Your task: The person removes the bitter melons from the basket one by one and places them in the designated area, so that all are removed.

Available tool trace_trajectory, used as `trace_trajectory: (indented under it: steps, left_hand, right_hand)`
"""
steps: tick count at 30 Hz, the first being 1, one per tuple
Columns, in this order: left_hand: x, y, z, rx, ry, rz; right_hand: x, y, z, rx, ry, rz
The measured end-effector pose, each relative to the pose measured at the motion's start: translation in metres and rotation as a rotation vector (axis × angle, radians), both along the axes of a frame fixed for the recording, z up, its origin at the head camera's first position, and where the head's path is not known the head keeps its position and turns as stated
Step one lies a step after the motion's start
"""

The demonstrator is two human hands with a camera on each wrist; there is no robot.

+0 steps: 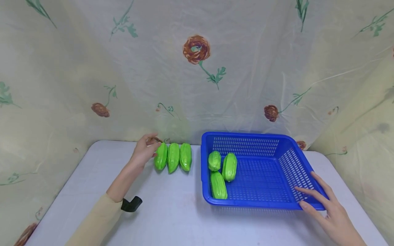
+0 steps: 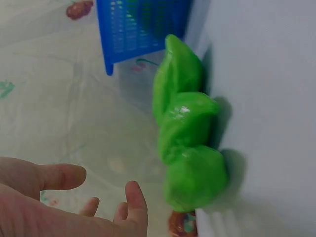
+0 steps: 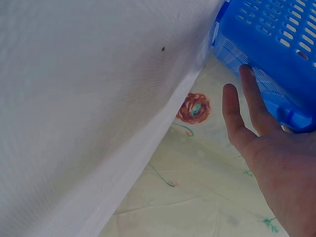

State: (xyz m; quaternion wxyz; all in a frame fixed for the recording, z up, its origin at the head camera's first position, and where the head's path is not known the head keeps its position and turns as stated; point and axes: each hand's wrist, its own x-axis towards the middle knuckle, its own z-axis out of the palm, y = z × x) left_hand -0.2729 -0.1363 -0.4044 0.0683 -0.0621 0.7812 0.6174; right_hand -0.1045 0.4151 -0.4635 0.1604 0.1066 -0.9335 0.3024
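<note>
Three shiny green ridged fruits (image 1: 173, 158), tapering to a point, stand side by side at the back of the white table. My left hand (image 1: 145, 150) is at the leftmost one, thumb and fingers spread; in the left wrist view the fingers (image 2: 136, 200) are extended with a gap before the nearest fruit (image 2: 195, 177). My right hand (image 1: 333, 212) rests at the front right corner of a blue plastic basket (image 1: 246, 204), its fingers fairly straight over the rim. The right wrist view has two straight fingers (image 3: 254, 96) against the basket wall (image 3: 266, 54).
Three more green fruits (image 1: 229, 166) lie in the left part of the basket. A flowered cloth (image 1: 234, 102) hangs behind and around the white table (image 1: 172, 212). A black strap mount (image 1: 131, 204) is on my left wrist.
</note>
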Motion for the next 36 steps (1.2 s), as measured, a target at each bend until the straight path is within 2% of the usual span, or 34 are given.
trace_trajectory:
  steps: [9, 18, 27, 31, 36]
  left_hand:
    - [-0.009, 0.033, 0.031, 0.092, -0.038, -0.119]
    - [-0.002, 0.080, 0.051, 0.133, -0.032, -0.254]
    - [0.001, 0.126, 0.063, 0.147, -0.042, -0.318]
    - [-0.001, 0.146, 0.064, 0.153, -0.050, -0.347]
    - [-0.001, 0.170, 0.062, 0.118, -0.051, -0.363]
  right_hand:
    - [0.000, 0.001, 0.000, 0.001, -0.011, 0.002]
    - [0.000, 0.004, -0.002, 0.005, -0.028, -0.005]
    - [0.000, 0.004, -0.003, 0.009, -0.028, -0.008]
    - [0.000, 0.005, -0.003, 0.009, -0.027, -0.008]
    - [0.000, 0.004, -0.003, -0.012, -0.079, -0.015]
